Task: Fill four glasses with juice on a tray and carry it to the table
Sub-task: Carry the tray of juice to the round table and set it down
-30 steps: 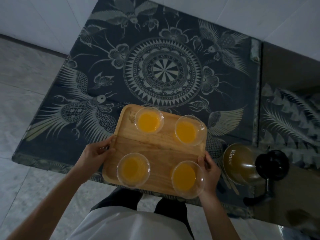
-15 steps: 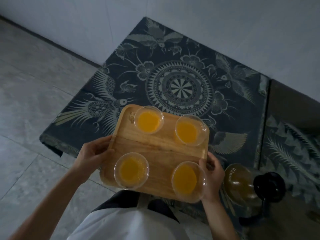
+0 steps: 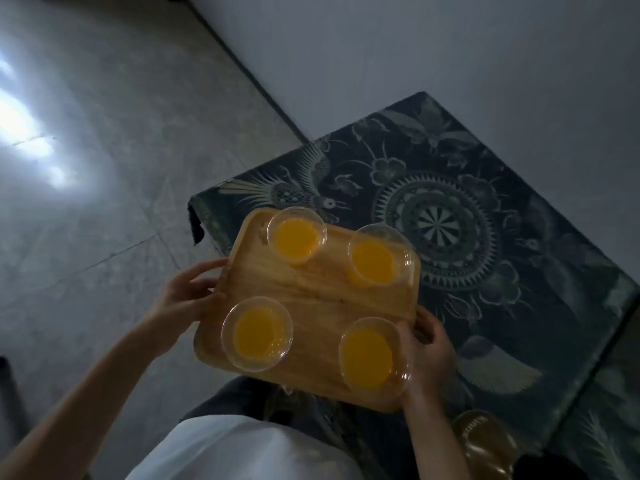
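Juice tray [image 3: 322,299] between two hands

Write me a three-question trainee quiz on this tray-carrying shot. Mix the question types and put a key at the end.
1. True or false: the wooden tray is gripped by one hand only.
2. How many glasses of orange juice stand on the tray? A) two B) three C) four
3. Fill in: the right hand grips the tray edge beside the near right glass, and the left hand grips the ____ edge.

Key: 1 false; 2 C; 3 left (opposite)
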